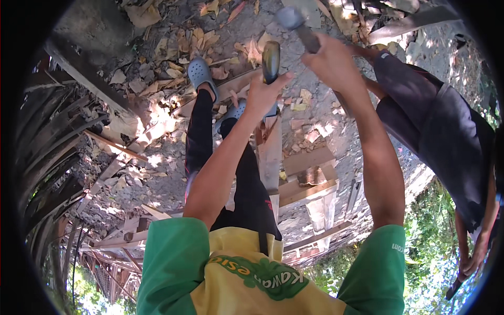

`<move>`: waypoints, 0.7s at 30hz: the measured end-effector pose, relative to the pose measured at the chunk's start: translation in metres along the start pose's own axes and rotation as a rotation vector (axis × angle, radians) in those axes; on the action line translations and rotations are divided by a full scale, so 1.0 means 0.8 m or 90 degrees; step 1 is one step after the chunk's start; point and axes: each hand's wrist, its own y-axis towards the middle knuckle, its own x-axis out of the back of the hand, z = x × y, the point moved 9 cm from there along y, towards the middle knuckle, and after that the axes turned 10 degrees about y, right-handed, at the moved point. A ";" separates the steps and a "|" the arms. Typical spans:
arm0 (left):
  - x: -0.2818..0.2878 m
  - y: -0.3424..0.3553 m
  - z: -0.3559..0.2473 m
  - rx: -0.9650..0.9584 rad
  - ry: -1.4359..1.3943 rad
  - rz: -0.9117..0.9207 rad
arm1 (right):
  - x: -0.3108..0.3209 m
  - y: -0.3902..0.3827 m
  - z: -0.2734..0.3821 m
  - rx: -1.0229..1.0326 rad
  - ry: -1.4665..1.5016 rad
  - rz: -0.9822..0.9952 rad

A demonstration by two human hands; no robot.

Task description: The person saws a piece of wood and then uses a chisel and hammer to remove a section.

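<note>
My right hand (336, 63) is closed round the handle of a hammer (290, 19), raised at the upper middle. Its rounded grey head is blurred, and the handle's lower end shows below my wrist. Left of it, my left hand (261, 97) grips a chisel-like tool (271, 59) by its thick, rounded, dark and yellowish handle. My fingers and palm hide the tool's lower part, so its working end cannot be seen. Beneath the left hand lies a pale wooden plank (270, 157), close to a foot in a blue-grey clog (237, 109).
Another clog (200, 73) is farther left. At the right, another person in dark clothes (446, 131) bends close by. Short wood pieces (310, 181) lie right of the plank. Dry leaves (197, 39) and wood chips cover the ground, with a long timber (86, 76) at left.
</note>
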 end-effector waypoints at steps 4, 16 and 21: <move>0.004 -0.080 -0.022 -0.093 -0.467 0.323 | 0.020 -0.028 -0.019 -0.161 0.113 0.008; 0.024 -0.102 0.034 -0.277 0.617 0.194 | -0.089 -0.247 -0.127 -0.474 0.356 -0.033; 0.071 -0.146 0.048 -0.254 0.472 0.065 | -0.123 -0.319 -0.143 -0.467 0.367 -0.046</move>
